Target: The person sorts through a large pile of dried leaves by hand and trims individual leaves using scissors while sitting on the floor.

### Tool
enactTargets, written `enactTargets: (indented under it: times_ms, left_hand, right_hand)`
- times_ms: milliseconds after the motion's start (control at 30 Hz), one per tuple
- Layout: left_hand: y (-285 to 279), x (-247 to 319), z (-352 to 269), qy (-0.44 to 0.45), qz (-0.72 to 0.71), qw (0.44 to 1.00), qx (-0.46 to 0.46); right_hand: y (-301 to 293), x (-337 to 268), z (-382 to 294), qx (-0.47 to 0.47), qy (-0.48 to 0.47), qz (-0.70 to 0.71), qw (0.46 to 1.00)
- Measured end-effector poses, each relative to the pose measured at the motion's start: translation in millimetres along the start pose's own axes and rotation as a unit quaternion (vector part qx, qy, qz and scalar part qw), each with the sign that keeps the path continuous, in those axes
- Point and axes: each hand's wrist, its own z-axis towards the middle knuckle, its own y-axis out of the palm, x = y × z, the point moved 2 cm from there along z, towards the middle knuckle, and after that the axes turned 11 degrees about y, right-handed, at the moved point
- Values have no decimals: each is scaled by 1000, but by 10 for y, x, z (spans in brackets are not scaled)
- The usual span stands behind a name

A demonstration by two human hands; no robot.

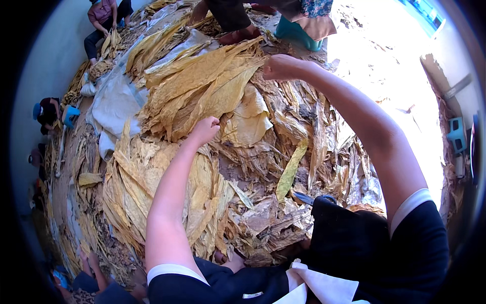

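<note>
A large spread of yellow dried leaves, apparently tobacco, lies before me. My right hand is closed in a fist at its right end and grips the leaf ends there. Curled against the spread's near edge is my left hand; its fingertips are turned away, so I cannot tell whether they pinch a leaf. Just right of that hand lies a broad pale leaf. A heap of flat yellow leaves sits beyond my left forearm. Nearer my body are a narrow greenish leaf and blue-handled scissors, partly hidden by dark cloth.
Brown leaf scraps cover the floor. White sheeting lies to the left. Another person's legs and a green stool are at the top. A seated person handles leaves at upper left. More people sit along the left wall.
</note>
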Motion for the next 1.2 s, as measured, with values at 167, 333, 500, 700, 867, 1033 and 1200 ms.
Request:
enactTargets:
  times_ms: [167,333,500,700,867,1033,1200]
  left_hand:
    - [174,85,379,28,-41,998,27]
    - [357,-108,556,21,-55,998,26]
    - [415,-619,797,28,-67,997,41]
    - [299,-1006,1007,-3,-50,995,90]
    - [153,-1018,1113,1,-92,992,85]
    - [93,-1032,1179,-9,-115,990,78]
    - [64,-1020,1080,-21,-116,989,83]
  right_hand:
    - [440,488,-312,-68,110,110,985]
    - [995,368,-582,-13,141,58,988]
    - [1522,384,-886,94,181,16,979]
    - [1727,772,-1293,-20,381,71,922]
    - [1775,1460,-1699,15,425,121,897]
    - [1663,1913,-2142,29,494,17,869]
    - [1338,967,-1458,160,394,17,905]
